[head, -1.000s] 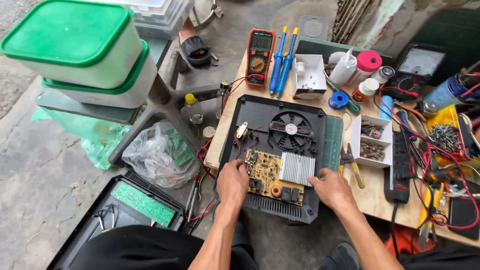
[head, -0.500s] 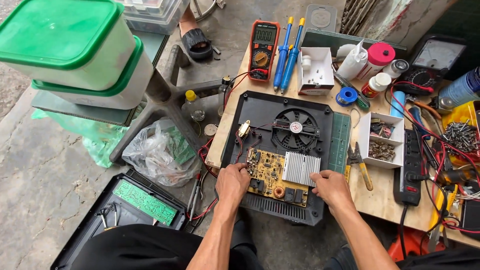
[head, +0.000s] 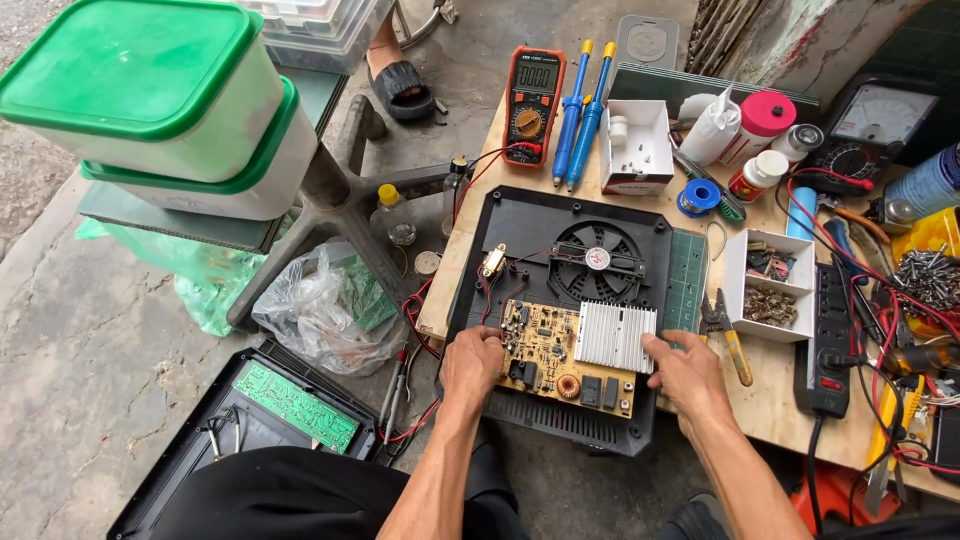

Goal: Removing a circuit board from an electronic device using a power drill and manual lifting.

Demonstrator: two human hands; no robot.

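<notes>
An opened black appliance base (head: 520,215) lies on the wooden workbench, with a round fan (head: 596,262) in it. In its near half sits a tan circuit board (head: 555,352) carrying a ribbed silver heat sink (head: 614,336). My left hand (head: 472,365) grips the board's left edge. My right hand (head: 688,375) holds the board's right edge beside the heat sink. Red and black wires run from the base's left side off the bench.
On the bench: an orange multimeter (head: 532,92), two blue-handled tools (head: 580,110), white parts boxes (head: 638,145), a black power strip (head: 832,335), pliers (head: 728,330). Stacked green-lidded tubs (head: 150,100) stand left. A green board (head: 295,405) lies in a black cover on the ground.
The view has shifted slightly. Both hands stay on the board's edges, the left one a little lower on its left side.
</notes>
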